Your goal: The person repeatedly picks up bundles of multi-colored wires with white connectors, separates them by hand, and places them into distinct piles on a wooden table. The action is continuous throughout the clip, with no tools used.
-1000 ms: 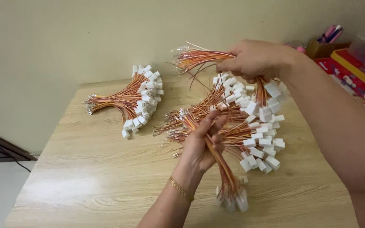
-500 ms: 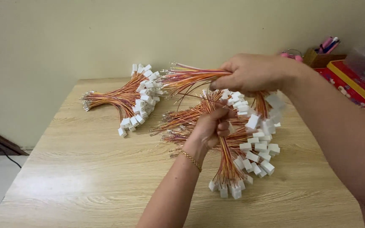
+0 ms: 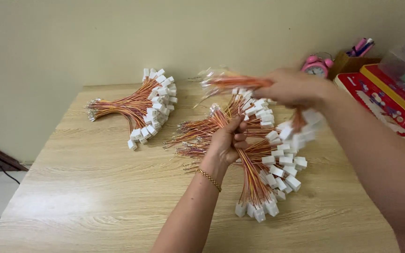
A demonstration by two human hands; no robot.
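A: Quickly, hands?
B: Left hand (image 3: pixel 228 143) fisted round a wire bundle (image 3: pixel 254 180) mid-length, white plugs hanging just over the bench (image 3: pixel 71 187). Right hand (image 3: pixel 294 88) blurred, closed on another bunch (image 3: pixel 230 82), lifted clear.
A: Why so?
B: Probably keeps each bunch apart from the loose heap (image 3: pixel 263 140). Side pile (image 3: pixel 141 107) lies well apart.

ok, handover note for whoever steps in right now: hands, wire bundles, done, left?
Left hand: shut on a bundle of orange wire leads, white plugs hanging down.
Right hand: blurred, grip shut on a second bundle, held above the table.
Loose heap of leads lies under both hands on the wooden table.
Done: one fanned bundle set apart at far left.
Left: the heap and both held bundles.
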